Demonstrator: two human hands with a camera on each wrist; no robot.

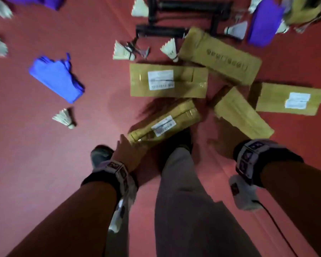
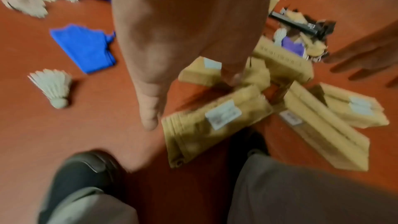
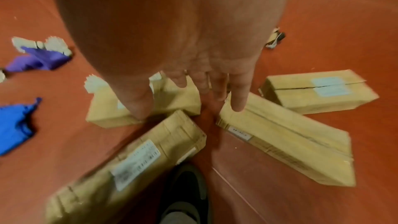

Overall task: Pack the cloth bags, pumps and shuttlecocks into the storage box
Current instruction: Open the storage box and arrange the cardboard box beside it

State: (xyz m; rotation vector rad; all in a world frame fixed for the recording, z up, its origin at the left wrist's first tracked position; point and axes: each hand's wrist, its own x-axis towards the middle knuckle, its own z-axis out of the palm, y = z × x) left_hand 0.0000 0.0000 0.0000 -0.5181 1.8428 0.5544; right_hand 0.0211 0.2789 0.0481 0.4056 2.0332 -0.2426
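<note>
Pump cartons (image 1: 168, 80), five, brown, scattered on red floor (image 1: 35, 154) ahead of feet. Blue cloth bag (image 1: 57, 77) lies left, shuttlecock (image 1: 64, 118) near it. Left hand (image 1: 127, 152) spread, beside nearest carton (image 1: 164, 123). Right hand (image 3: 206, 67) spread, empty, above cartons.

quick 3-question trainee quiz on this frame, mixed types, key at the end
1. True or false: the left hand grips a shuttlecock.
2. The nearest labelled cardboard box lies: A) stacked on the blue cloth bag, B) on the red floor beside the dark shoe, C) inside a storage box.
3. Fill in: the blue cloth bag lies on the person's ____ side, with a lone shuttlecock close to it.

Key: 1 false, neither hand has a grip on anything; the right hand is open too. 2 B. 3 left.
</note>
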